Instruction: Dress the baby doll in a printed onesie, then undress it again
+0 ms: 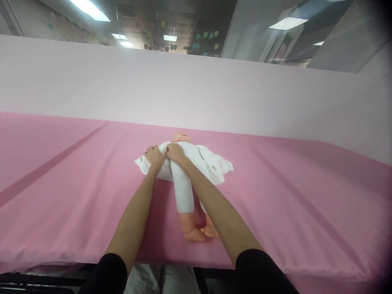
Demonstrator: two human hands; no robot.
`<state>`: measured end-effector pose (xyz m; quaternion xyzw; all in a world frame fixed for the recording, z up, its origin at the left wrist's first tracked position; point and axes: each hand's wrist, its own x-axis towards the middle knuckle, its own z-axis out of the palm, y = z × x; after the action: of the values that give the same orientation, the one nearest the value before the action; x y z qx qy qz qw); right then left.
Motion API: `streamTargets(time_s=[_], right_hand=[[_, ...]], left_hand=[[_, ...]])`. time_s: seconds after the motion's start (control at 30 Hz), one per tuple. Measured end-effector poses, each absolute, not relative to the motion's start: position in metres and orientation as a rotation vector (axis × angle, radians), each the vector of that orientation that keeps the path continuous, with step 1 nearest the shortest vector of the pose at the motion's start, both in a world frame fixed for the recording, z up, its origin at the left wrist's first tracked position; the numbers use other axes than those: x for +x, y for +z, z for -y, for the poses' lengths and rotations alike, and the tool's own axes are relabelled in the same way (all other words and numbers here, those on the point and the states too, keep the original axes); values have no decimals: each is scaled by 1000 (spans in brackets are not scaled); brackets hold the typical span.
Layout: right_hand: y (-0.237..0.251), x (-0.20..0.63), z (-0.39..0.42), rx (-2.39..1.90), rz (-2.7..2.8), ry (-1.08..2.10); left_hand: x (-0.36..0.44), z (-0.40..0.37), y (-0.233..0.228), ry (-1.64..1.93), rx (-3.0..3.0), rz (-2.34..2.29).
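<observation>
A baby doll [187,222] lies on its back on a pink padded surface, its head at the far end and its bare feet toward me. It wears white leggings [183,192], and a white baby top [211,163] spreads out to both sides. My left hand [155,157] is curled over the left sleeve, its thumb toward the other hand. Close beside it, my right hand [175,152] is closed on the fabric at the doll's chest. The doll's arms do not show, and my right forearm covers part of one leg.
The pink padded surface [76,183] runs wide to both sides, with creases. Behind it stands a low white wall [183,90], with glass above carrying heart-shaped decorations [196,45]. The padded front edge lies just before my legs [162,279].
</observation>
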<state>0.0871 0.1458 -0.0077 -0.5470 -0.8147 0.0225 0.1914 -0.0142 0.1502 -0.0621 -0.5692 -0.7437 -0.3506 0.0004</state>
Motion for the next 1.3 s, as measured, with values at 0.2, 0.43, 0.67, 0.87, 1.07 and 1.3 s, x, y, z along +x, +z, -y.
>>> streamTargets(time_s=[0.2, 0.43, 0.67, 0.87, 1.07, 1.3], right_hand=[[-22, 73, -165, -1656, 2337, -77], [-30, 77, -169, -1642, 2346, -286], [-33, 75, -166, -1594, 2519, -432], [-39, 57, -162, -1665, 2498, -533], [-40, 50, -168, -1411, 2682, -501], [-33, 66, -175, -1155, 2788, -307]], left_hand=[[-17, -158, -64, -1143, -1863, 2270], [-21, -159, -54, -989, -1939, 2220], [-38, -159, -44, -987, -1931, 2338], [-48, -156, -25, -588, -2002, 2695], [-54, -154, -15, -426, -2064, 2737], [-55, -156, -17, -406, -2052, 2699]])
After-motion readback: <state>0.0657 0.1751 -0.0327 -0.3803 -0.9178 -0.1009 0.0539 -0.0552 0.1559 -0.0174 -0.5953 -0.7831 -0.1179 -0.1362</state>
